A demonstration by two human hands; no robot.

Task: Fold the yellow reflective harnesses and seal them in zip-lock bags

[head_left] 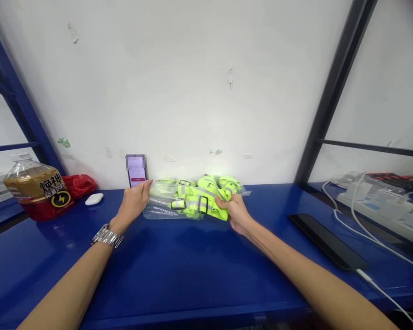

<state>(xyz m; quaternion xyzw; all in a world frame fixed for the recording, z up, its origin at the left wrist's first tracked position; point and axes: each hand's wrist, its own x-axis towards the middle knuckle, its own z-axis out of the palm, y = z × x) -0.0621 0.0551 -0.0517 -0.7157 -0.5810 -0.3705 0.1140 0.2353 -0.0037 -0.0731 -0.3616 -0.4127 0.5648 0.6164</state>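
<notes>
A clear plastic bag point(165, 211) is pinched at its left edge by my left hand point(135, 201), which has a metal watch on its wrist. Neon yellow reflective straps point(196, 195) with grey stripes and black buckles lie bunched over and around the bag; I cannot tell how many are inside it. My right hand point(238, 211) is closed on some of these straps at the right end of the bundle. Bag and straps are held just above the blue table, near the wall.
Left on the blue table point(192, 279) are a drink bottle point(37, 188), a red plastic bag point(80, 184) and a white earbud case point(94, 199). A phone point(136, 172) leans on the wall. Right lie a charging phone point(325, 240), white cables and a power strip point(385, 208). Metal posts flank the table.
</notes>
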